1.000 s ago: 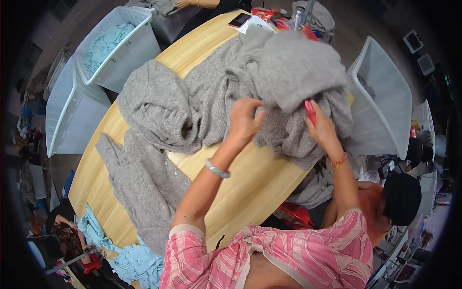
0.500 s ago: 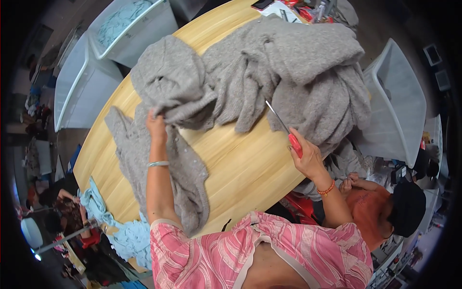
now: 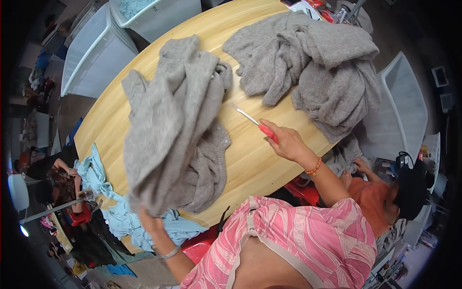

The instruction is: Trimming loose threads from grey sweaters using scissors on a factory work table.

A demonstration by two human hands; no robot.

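Observation:
My left hand (image 3: pixel 150 224) is closed on the lower edge of a grey knit garment (image 3: pixel 166 120), its fingers partly hidden by the cloth. The garment hangs in long folds across the left part of the wooden table, lying over another grey knit piece (image 3: pixel 209 168). Over the table's middle, my right hand (image 3: pixel 288 143) grips a tool with a red handle and thin metal shaft (image 3: pixel 262 126), much like a screwdriver. Its tip points up and left, apart from the cloth. A heap of grey knitwear (image 3: pixel 332 62) lies beyond my right hand.
Light blue cloth (image 3: pixel 139 221) lies at the table's (image 3: pixel 260 168) near left edge. White bins (image 3: pixel 98 58) stand past the far left side, another bin (image 3: pixel 402 101) at the right. A person in orange (image 3: pixel 368 207) sits close on the right; another person works at the far left.
My left hand has pulled the grey garment off the heap, toward me and down to the left. My right hand has moved slightly left with the red-handled tool.

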